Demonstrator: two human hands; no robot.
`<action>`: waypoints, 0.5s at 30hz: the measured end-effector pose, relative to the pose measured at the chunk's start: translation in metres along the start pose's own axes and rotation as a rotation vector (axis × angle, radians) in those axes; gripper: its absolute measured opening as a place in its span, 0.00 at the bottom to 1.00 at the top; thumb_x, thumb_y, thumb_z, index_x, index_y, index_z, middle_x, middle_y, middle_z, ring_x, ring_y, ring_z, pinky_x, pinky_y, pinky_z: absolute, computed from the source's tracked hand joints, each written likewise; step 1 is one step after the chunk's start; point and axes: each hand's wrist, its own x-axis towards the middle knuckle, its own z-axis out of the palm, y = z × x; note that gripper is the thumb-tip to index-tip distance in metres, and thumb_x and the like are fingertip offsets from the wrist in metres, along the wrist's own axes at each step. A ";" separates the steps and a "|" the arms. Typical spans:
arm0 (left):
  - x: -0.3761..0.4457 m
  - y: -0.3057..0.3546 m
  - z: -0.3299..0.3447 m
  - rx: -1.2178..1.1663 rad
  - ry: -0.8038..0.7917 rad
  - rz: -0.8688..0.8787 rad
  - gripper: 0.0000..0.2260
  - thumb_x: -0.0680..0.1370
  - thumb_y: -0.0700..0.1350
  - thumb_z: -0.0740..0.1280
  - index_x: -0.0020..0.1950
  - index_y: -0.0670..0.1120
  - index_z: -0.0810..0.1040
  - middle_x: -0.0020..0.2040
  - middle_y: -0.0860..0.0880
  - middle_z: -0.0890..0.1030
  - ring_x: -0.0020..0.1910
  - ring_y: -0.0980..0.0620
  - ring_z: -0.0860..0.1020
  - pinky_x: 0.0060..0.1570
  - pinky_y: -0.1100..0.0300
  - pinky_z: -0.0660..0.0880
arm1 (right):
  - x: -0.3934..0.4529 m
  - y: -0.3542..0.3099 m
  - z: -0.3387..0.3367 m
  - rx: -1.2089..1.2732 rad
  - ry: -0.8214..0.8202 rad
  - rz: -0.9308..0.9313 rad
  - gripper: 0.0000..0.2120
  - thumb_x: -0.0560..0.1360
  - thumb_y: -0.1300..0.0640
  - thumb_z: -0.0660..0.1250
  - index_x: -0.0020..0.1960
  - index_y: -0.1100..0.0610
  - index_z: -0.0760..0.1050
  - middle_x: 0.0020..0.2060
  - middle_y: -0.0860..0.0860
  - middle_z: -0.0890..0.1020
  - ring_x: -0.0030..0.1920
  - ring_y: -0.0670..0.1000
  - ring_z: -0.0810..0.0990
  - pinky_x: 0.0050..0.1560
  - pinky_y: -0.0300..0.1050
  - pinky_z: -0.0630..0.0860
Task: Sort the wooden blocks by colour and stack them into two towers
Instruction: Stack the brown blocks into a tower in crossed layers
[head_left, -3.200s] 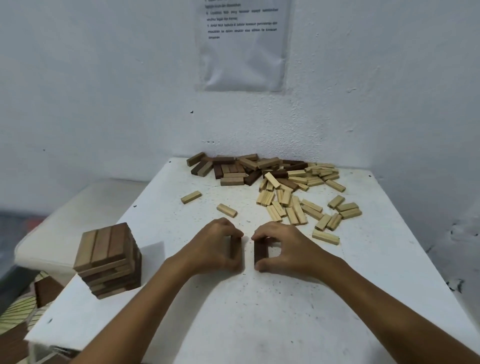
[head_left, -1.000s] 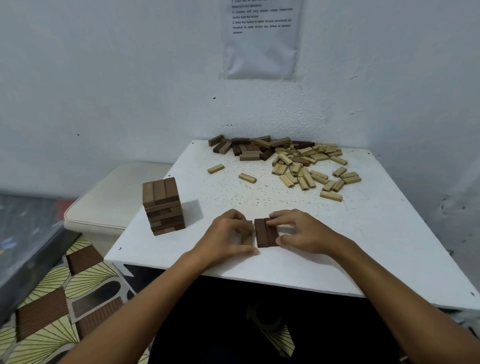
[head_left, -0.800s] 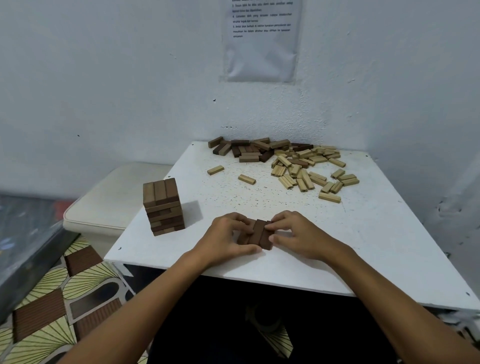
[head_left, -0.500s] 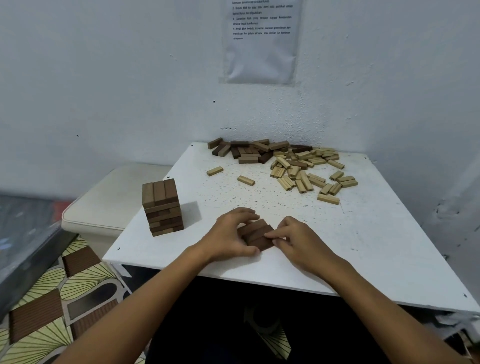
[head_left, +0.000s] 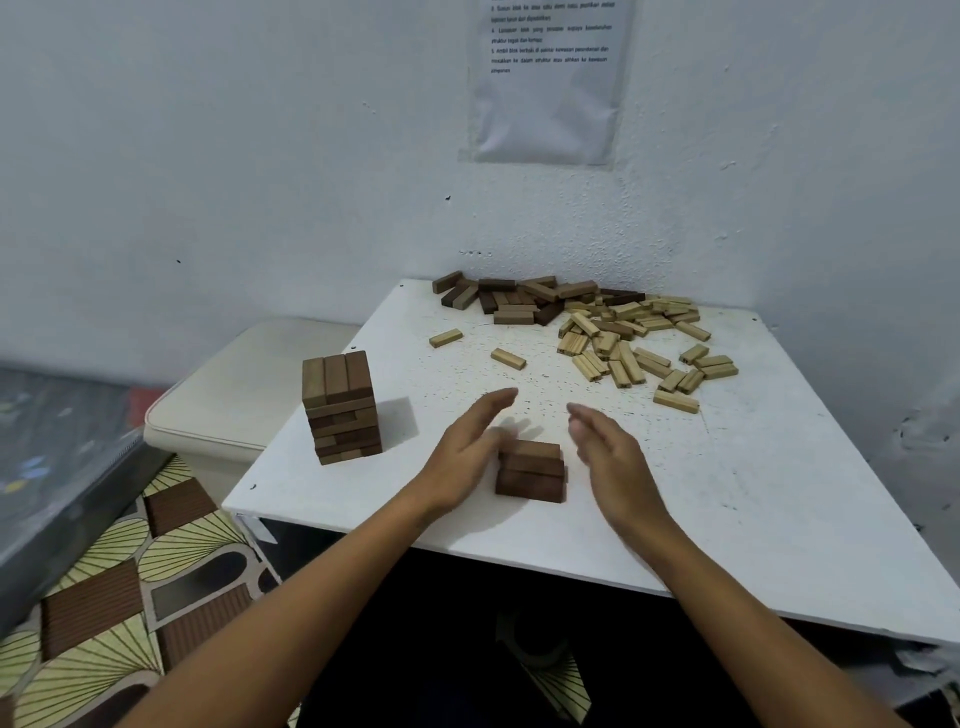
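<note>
Three dark brown blocks (head_left: 531, 472) lie side by side as a flat row near the front of the white table (head_left: 727, 493). My left hand (head_left: 467, 447) is just left of the row, fingers straight, touching its left end. My right hand (head_left: 610, 452) hovers to the right of it with straight fingers, apart from the blocks. A tower of dark blocks (head_left: 342, 406) stands at the table's left edge. A mixed pile of dark blocks (head_left: 511, 304) and light blocks (head_left: 631, 338) lies at the back by the wall.
Two lone light blocks (head_left: 508, 358) lie between the pile and my hands. A cream cushioned stool (head_left: 234, 395) stands left of the table. The wall with a paper notice (head_left: 550, 78) closes off the back and right. Patterned floor shows below left.
The three dark blocks were turned from pointing away to lying crosswise. Both hands, which were gripping them, have let go and spread apart with fingers straightened.
</note>
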 end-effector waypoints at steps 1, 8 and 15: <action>-0.001 0.000 0.004 -0.082 0.048 -0.025 0.22 0.75 0.56 0.58 0.69 0.58 0.67 0.72 0.54 0.69 0.72 0.58 0.65 0.69 0.64 0.62 | 0.002 0.000 0.002 0.105 -0.005 0.040 0.19 0.82 0.49 0.57 0.72 0.50 0.69 0.69 0.49 0.72 0.69 0.47 0.69 0.72 0.46 0.65; -0.001 0.005 0.026 -0.438 0.219 -0.096 0.31 0.77 0.69 0.50 0.76 0.56 0.60 0.75 0.54 0.64 0.75 0.58 0.59 0.72 0.58 0.52 | 0.008 -0.008 0.022 0.481 0.005 0.142 0.41 0.70 0.28 0.48 0.79 0.45 0.51 0.78 0.47 0.55 0.77 0.46 0.53 0.76 0.47 0.50; 0.000 0.007 0.038 -0.509 0.248 -0.125 0.35 0.72 0.67 0.46 0.77 0.54 0.59 0.77 0.50 0.62 0.76 0.56 0.57 0.77 0.53 0.50 | 0.004 -0.011 0.038 0.495 0.063 0.108 0.37 0.73 0.32 0.47 0.79 0.44 0.48 0.78 0.44 0.52 0.76 0.41 0.52 0.76 0.44 0.48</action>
